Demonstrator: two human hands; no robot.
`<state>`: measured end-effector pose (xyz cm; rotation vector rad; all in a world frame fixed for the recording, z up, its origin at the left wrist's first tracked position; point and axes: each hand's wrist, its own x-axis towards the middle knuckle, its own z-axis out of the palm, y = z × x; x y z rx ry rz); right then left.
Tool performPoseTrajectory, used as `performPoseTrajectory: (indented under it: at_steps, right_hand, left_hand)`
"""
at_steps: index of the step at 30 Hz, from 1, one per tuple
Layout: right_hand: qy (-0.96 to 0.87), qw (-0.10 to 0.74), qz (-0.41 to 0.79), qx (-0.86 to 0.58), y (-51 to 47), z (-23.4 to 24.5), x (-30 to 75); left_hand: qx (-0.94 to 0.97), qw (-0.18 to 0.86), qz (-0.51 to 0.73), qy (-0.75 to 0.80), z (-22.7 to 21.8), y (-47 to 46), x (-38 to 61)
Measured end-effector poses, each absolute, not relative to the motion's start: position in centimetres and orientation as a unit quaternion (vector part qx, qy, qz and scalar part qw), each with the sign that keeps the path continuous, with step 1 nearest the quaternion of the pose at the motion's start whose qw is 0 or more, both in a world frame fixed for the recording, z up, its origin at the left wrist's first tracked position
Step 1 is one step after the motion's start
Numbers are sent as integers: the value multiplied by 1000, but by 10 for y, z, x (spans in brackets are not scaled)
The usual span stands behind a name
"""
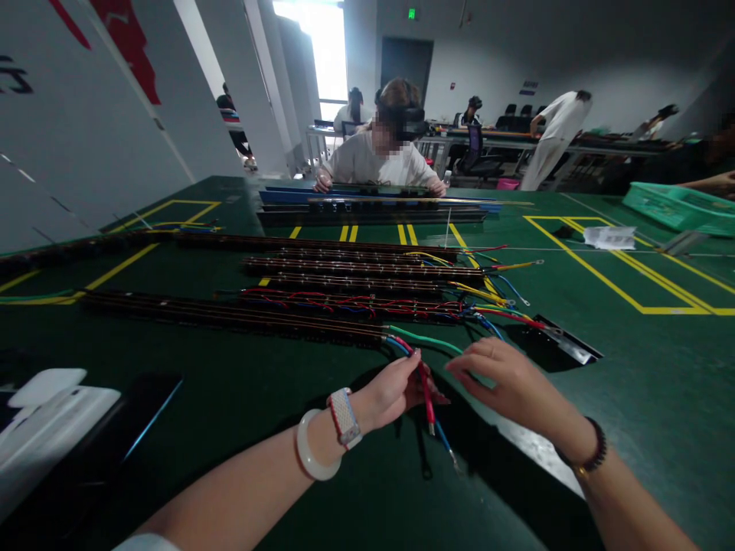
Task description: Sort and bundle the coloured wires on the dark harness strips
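My left hand point(393, 390) is closed on a red wire point(428, 398) and a blue wire point(445, 438), pinched between thumb and fingers. Their ends point down toward the near side, and the blue one has a metal terminal. Both come out of the right end of the nearest dark strip point(241, 315), which has copper lines along it. A green wire point(425, 337) leaves the same end and disappears behind my right hand point(497, 371). That hand hovers right of the left one, fingers bent and thumb apart; whether it touches the green wire is unclear.
Several more dark strips point(344, 265) with coloured wire tails lie beyond. A black-and-silver piece point(566, 340) is at right, a green basket point(677, 208) farther off. A dark flat device point(138, 413) lies at left. Across the table sits a person point(373, 164) behind long bars point(373, 214).
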<state>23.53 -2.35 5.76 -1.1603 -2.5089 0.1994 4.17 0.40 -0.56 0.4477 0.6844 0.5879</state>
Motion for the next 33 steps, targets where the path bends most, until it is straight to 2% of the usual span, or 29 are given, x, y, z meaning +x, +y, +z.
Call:
performPoseTrajectory:
  at_steps: [4,8,18,26,33]
  right_hand:
    - [-915,97,112,-376,-49,58,211]
    - [-923,92,63,-367,-53,46,207]
    - [-901,235,-11,-365,-39,35,224]
    - [-890,253,34,-379,-28,43,217]
    - [-896,264,-4,-357,6,79,176]
  left_hand:
    - [209,879,282,324,-7,4,43]
    - [225,877,287,313,-9,3,45]
    - [218,862,341,305,-7,-6,47]
    - [311,829,370,282,-32,-8,55]
    - [329,860,305,244,-48,3,58]
